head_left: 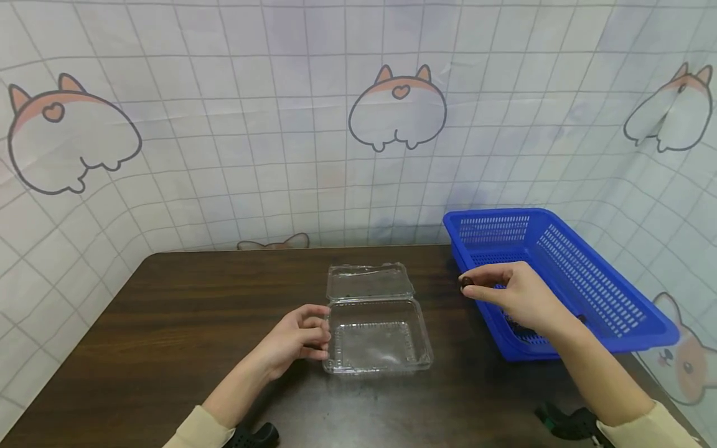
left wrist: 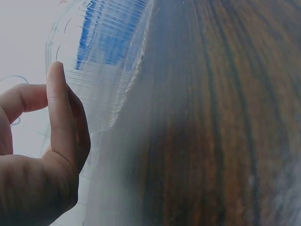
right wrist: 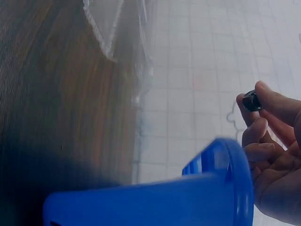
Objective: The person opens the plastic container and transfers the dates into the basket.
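A clear plastic clamshell box (head_left: 378, 339) stands on the table with its lid (head_left: 370, 282) folded back. Beside its left wall is my left hand (head_left: 297, 339), fingers slightly bent and fingertips at the rim. The left wrist view has one fingertip right against the see-through wall (left wrist: 103, 84). My right hand (head_left: 518, 292) pinches a small, dark, shiny round piece (right wrist: 251, 100) between thumb and index finger. That hand is above the left rim of a blue plastic basket (head_left: 594, 280). Dark pieces (head_left: 523, 330) lie inside the basket, partly hidden by the right hand and forearm.
The dark wood table (head_left: 185, 311) runs back to a white gridded cloth (head_left: 252, 124) with cartoon animals on it. Brown table surface lies between the box and the basket. Black straps (head_left: 257, 435) are on both wrists.
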